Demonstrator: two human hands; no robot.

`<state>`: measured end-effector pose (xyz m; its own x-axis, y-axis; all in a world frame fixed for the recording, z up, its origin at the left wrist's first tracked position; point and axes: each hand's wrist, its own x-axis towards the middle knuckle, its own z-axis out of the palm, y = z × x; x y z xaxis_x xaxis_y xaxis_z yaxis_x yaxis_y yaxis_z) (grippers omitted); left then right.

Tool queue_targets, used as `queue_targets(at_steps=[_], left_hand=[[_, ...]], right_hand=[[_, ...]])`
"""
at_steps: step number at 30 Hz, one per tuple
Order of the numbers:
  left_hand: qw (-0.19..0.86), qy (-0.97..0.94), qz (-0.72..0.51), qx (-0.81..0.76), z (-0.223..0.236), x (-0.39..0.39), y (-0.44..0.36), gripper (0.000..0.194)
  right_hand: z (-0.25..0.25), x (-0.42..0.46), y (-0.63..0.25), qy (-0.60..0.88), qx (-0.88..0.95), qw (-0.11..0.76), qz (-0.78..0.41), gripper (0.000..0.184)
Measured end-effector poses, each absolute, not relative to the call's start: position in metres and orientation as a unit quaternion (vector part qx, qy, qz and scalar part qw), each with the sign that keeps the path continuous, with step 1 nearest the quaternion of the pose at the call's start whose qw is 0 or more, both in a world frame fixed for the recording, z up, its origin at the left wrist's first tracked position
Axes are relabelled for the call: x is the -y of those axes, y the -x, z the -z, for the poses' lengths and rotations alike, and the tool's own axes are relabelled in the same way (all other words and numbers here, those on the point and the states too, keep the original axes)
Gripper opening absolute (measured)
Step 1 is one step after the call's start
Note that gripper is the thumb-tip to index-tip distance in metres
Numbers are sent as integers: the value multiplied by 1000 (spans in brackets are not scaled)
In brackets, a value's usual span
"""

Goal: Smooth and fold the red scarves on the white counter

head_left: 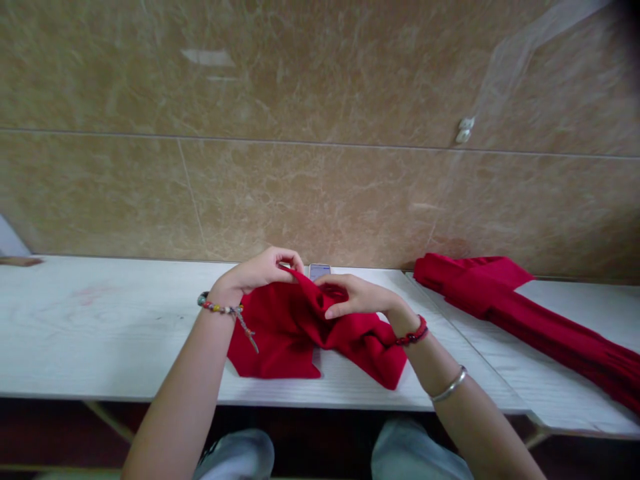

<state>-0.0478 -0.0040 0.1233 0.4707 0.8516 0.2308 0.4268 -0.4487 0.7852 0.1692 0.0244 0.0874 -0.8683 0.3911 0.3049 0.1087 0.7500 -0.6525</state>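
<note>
A piece of red cloth (280, 333) lies bunched and partly lifted on the white table. My left hand (267, 270) pinches its raised upper edge between thumb and fingers. On the other side of the fold, my right hand (353, 295) grips the cloth, with its thumb in front and fingertips partly hidden behind the fabric. The cloth's left part is spread fairly flat, while the right part is crumpled toward the table's front edge. Just behind my hands, a phone (320, 271) rests near the wall, its lower part covered.
More red fabric (480, 300) lies in a long folded strip at the right, across a second table section. The white tabletop (100, 333) meets a brown marble-look tiled wall (300, 193). A small white fixture (465, 130) is on that wall. My knees (240, 453) are below the front edge.
</note>
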Motion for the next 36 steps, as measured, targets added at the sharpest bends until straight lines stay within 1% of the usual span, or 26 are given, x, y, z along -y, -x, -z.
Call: queue_targets(at_steps=[4, 7, 11, 14, 17, 20, 23, 25, 27, 29, 32, 36], left_hand=[[390, -767, -309, -406, -126, 15, 61, 21], [410, -753, -299, -419, -127, 22, 68, 23], [418, -715, -352, -437, -125, 24, 68, 24], [414, -679, -418, -438, -125, 21, 66, 26], [403, -654, -477, -427, -125, 18, 65, 27], [384, -641, -519, -416, -127, 14, 62, 27], [391, -654, -506, -405, -129, 10, 52, 27], [406, -671, -474, -400, -129, 7, 44, 26], [408, -685, -455, -397, -129, 4, 38, 24], [392, -688, -463, -397, -128, 1, 37, 22], [327, -686, -501, -414, -125, -4, 45, 22], [187, -681, -537, -461, -122, -13, 63, 22]], right_hand=[[-86, -20, -172, 198, 899, 268, -282, 22], [-81, -22, -179, 226, 867, 313, -314, 24], [-78, -27, -192, 228, 800, 406, -378, 30], [-84, -30, -209, 257, 800, 419, -343, 30], [-95, -30, -231, 298, 840, 365, -269, 34], [-104, -25, -248, 320, 859, 313, -249, 39], [-108, -22, -255, 322, 863, 265, -285, 45], [-112, -23, -254, 328, 870, 205, -306, 47], [-119, -26, -254, 344, 879, 143, -296, 45], [-129, -30, -255, 376, 883, 99, -263, 41], [-146, -34, -263, 429, 874, 61, -220, 38], [-162, -38, -273, 489, 861, 24, -137, 37]])
